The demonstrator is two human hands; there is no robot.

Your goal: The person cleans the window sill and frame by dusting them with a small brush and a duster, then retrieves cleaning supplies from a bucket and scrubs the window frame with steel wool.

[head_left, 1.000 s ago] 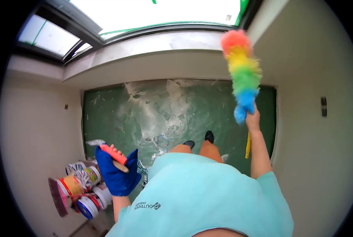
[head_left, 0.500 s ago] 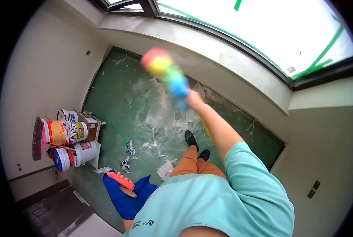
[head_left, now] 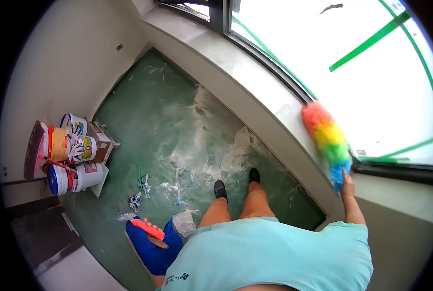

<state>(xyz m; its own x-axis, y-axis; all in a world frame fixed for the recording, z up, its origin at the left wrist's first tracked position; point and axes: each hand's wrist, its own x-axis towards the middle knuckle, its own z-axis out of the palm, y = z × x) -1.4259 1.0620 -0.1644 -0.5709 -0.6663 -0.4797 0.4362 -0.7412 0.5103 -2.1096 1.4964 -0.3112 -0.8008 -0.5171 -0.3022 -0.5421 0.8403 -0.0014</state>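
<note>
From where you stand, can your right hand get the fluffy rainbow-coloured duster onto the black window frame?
Probably yes: the right hand grips the duster, whose fluff appears right beside the frame, and nothing visible blocks the way.

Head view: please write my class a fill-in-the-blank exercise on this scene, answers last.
The right hand grips a feather duster with a ____ band between red and green.
The left hand holds a reddish handle; the cloth beside it is ____.
____ shoes show on the green floor.
Missing words: yellow; blue; two.
</note>
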